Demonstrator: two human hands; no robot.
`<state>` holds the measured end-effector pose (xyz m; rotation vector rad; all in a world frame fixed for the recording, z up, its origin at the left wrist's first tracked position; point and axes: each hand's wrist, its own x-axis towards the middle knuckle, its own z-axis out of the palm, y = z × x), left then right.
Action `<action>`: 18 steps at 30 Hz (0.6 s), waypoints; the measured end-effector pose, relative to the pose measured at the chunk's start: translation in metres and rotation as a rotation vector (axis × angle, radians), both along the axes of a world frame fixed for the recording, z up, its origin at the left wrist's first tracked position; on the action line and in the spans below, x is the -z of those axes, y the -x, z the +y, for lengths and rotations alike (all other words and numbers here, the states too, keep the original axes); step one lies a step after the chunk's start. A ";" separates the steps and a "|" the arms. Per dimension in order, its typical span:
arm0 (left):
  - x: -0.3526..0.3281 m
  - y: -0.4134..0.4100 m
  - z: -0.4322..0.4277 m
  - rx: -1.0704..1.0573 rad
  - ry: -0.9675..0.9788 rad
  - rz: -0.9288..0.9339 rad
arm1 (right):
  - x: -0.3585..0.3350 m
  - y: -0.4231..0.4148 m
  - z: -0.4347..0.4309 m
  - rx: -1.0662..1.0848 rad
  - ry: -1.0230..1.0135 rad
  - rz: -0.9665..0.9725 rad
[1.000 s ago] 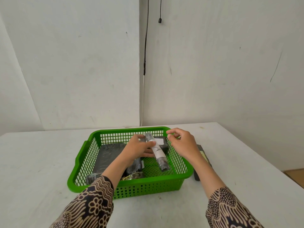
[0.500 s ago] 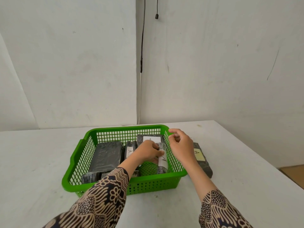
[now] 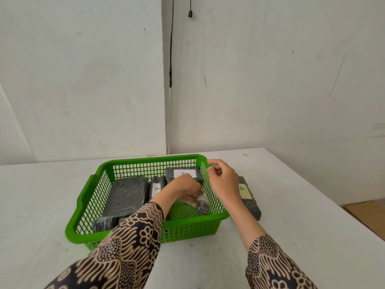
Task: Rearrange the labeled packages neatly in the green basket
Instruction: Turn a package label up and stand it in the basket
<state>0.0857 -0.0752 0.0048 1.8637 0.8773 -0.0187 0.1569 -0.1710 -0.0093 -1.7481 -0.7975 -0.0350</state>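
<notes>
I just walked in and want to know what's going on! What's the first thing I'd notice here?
The bright green basket in the middle of the white table stands out most, with dark wrapped packages inside. The left hand reaches into it, closed on a small rolled package by the right wall, while the right hand hovers over the rim. One package with a yellow label lies outside, just right of the basket.
</notes>
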 end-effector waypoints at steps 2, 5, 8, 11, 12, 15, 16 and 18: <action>0.006 -0.001 -0.001 -0.012 0.008 0.003 | 0.000 0.000 0.000 0.002 -0.006 0.002; 0.019 -0.003 -0.006 -0.049 0.026 -0.043 | 0.001 0.000 0.000 -0.002 0.003 -0.004; 0.024 -0.005 -0.007 -0.025 -0.049 -0.009 | 0.002 -0.001 0.000 -0.012 0.008 0.001; 0.018 -0.004 -0.004 0.060 -0.029 0.088 | 0.003 -0.002 0.000 -0.014 -0.027 0.048; 0.017 -0.003 -0.004 0.088 -0.006 0.111 | 0.003 -0.003 0.000 -0.007 -0.044 0.071; 0.019 -0.001 -0.004 0.151 -0.041 0.140 | 0.005 -0.006 0.000 0.009 -0.077 0.129; 0.020 -0.001 -0.005 0.170 -0.078 0.151 | 0.005 -0.006 0.000 0.006 -0.083 0.142; 0.024 -0.003 -0.005 0.176 -0.127 0.175 | 0.005 -0.006 0.000 -0.001 -0.083 0.155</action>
